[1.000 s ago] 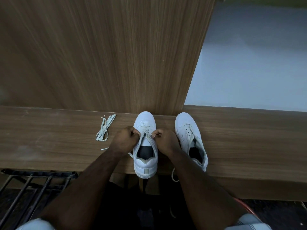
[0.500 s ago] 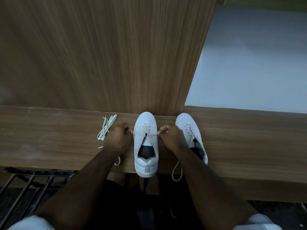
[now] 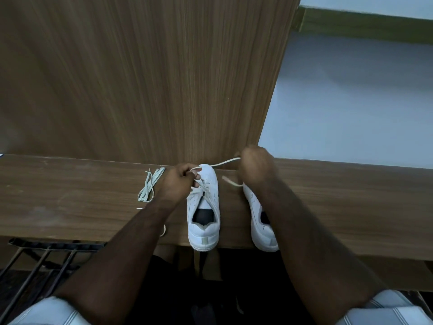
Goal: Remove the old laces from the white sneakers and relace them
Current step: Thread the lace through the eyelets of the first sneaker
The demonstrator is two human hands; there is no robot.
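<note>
Sneakers [image 3: 203, 207] mid-lacing — left hand [image 3: 178, 181] pinches the lace [image 3: 222, 163] at the eyelets, right hand [image 3: 255, 167] grips its end; draw it slowly, keeping it flat.

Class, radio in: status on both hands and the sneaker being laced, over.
Left hand pinches lace at left sneaker eyelets. Right hand grips lace end, pulled taut. Loose lace bundle lies aside, nothing in the way.

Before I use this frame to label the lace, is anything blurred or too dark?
Head view: the right hand is motion-smeared where it pulls the lace; the left hand and sneaker are sharper; lighting is dim, and wide-angle distortion splays the wood panel.
</note>
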